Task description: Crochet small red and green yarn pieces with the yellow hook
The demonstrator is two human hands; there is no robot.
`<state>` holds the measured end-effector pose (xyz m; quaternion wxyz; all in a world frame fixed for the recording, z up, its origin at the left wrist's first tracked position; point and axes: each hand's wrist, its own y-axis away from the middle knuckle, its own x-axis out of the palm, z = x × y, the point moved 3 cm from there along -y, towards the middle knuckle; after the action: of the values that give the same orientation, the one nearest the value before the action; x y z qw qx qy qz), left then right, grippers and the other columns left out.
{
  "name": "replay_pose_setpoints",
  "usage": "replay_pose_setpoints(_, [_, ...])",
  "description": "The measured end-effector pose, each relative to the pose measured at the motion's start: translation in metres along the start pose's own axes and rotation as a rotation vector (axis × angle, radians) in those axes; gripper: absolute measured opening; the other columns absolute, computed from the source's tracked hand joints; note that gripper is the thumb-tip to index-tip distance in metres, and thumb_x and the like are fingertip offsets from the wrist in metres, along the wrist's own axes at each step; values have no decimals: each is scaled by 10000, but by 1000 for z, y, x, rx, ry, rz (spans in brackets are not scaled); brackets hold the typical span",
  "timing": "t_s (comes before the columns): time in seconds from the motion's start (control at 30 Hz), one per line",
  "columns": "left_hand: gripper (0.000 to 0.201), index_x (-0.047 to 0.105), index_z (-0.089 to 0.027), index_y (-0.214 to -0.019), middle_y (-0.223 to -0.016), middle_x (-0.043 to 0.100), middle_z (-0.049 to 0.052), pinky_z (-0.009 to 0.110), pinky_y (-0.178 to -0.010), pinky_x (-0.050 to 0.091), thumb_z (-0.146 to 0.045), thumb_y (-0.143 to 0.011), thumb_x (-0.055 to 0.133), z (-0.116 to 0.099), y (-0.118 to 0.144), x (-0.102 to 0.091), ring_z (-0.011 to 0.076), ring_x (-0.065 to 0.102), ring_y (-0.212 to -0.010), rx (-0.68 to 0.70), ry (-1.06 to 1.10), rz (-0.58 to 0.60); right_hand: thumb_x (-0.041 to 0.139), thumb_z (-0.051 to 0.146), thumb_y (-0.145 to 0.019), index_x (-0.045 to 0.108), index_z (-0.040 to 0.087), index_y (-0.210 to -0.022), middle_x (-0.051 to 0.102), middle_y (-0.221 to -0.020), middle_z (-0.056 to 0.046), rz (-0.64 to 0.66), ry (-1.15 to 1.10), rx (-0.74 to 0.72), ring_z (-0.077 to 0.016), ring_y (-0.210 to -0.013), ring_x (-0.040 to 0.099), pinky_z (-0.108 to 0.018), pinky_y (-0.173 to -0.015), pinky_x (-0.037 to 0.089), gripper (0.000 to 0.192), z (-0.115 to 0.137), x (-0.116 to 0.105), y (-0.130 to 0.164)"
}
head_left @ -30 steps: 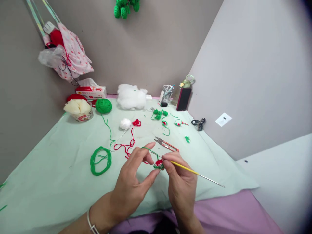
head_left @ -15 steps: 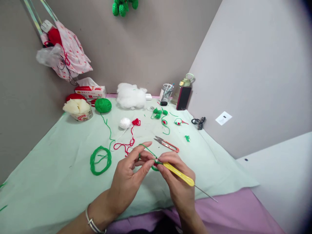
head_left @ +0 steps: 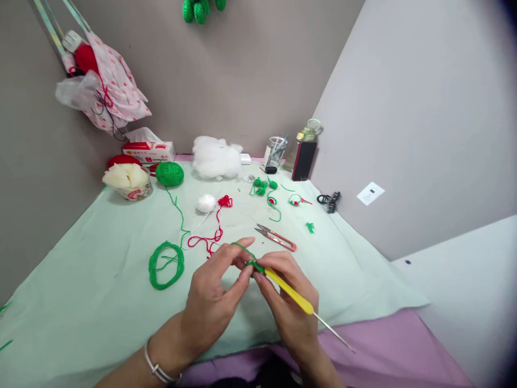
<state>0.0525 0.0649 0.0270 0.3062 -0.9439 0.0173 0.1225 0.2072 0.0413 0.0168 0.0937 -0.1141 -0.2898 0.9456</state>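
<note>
My left hand (head_left: pixel 214 293) pinches a small green crochet piece (head_left: pixel 255 265) between thumb and fingers, with green yarn looped over its index finger. My right hand (head_left: pixel 288 307) grips a yellow-handled crochet hook (head_left: pixel 290 291), its hook end in the piece and its metal tail pointing down to the right. Both hands hover just above the pale green cloth (head_left: pixel 100 302) near the table's front. The green strand runs back to a loose green yarn coil (head_left: pixel 166 264) and a green yarn ball (head_left: pixel 169 174).
Red-handled snips (head_left: pixel 277 237) lie just beyond my hands. Red yarn (head_left: pixel 210 237), a white yarn ball (head_left: pixel 206 203), small green crochet bits (head_left: pixel 264 188), white stuffing (head_left: pixel 214 158), a tissue box (head_left: pixel 148 151), a cup of tools (head_left: pixel 276 155), a bottle (head_left: pixel 305 148) and a hair clip (head_left: pixel 329 201) sit farther back.
My left fingers have closed in on the crochet piece, hiding its red part. My right hand has tilted the hook so its tail points lower and nearer to me.
</note>
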Motion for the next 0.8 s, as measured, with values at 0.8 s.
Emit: replay_pose_setpoints(0.8, [405,754,-234,-1245,-942,753,-5,262,-891,589,-240,-850,840,15,-1,6,154,719,-909,-668,665,196,635,-2,-955,783,257,-1071,722,-889,-14,-71,57,-110,-139,-810,691,-231,-714,578,319,5,-1,5])
